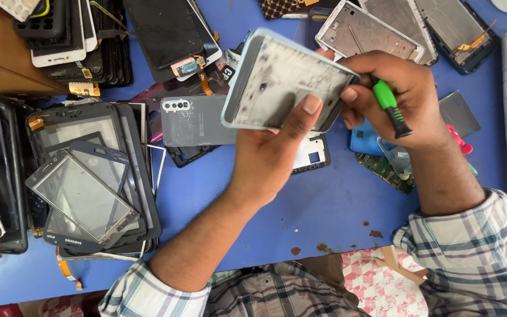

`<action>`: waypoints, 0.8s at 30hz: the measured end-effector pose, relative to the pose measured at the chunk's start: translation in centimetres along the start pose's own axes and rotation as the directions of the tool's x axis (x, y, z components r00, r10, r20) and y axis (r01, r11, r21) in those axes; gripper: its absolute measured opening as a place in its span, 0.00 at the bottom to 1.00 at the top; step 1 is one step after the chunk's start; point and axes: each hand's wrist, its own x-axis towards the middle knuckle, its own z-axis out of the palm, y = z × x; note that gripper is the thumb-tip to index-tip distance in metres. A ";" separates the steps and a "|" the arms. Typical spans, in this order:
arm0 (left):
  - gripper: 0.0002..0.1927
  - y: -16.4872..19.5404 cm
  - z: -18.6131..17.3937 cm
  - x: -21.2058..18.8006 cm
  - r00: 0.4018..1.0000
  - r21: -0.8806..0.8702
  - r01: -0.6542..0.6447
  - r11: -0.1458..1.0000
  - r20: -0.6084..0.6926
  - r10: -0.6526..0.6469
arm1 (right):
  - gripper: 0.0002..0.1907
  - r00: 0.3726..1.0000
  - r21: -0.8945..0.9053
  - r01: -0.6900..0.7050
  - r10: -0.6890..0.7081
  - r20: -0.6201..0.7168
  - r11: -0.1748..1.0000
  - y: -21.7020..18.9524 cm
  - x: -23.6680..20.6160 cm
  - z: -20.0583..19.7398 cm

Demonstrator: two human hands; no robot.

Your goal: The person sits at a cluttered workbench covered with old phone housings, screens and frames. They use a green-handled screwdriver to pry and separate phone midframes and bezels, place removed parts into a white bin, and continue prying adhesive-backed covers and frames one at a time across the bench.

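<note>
- The left hand grips a phone frame from beneath, thumb pressed on its face, holding it tilted above the blue table.
- The right hand is closed around a green-handled screwdriver, whose tip is hidden at the frame's right edge.
- The frame looks already stripped of its screen; whether any screws are left I cannot tell.
- Left lies a stack of glass panels; a grey back cover lies just beyond the hands.
- Farther off, more bare frames lie along the table's far edge.

Scuffed blue tabletop; even light
</note>
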 end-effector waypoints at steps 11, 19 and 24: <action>0.27 -0.2 -0.6 0.6 0.995 -0.236 0.095 0.967 -0.014 -0.101 | 0.37 0.943 -0.068 0.187 -0.199 -0.268 0.980 -0.5 0.2 0.6; 0.29 -0.2 -0.5 0.6 0.992 -0.284 0.110 0.952 -0.032 -0.124 | 0.28 0.962 -0.145 0.194 -0.217 -0.165 0.970 -1.0 0.2 0.1; 0.29 0.0 -0.4 0.6 0.985 -0.312 0.158 0.937 -0.023 -0.174 | 0.25 0.958 -0.095 0.219 -0.232 -0.168 0.971 -0.7 0.2 0.2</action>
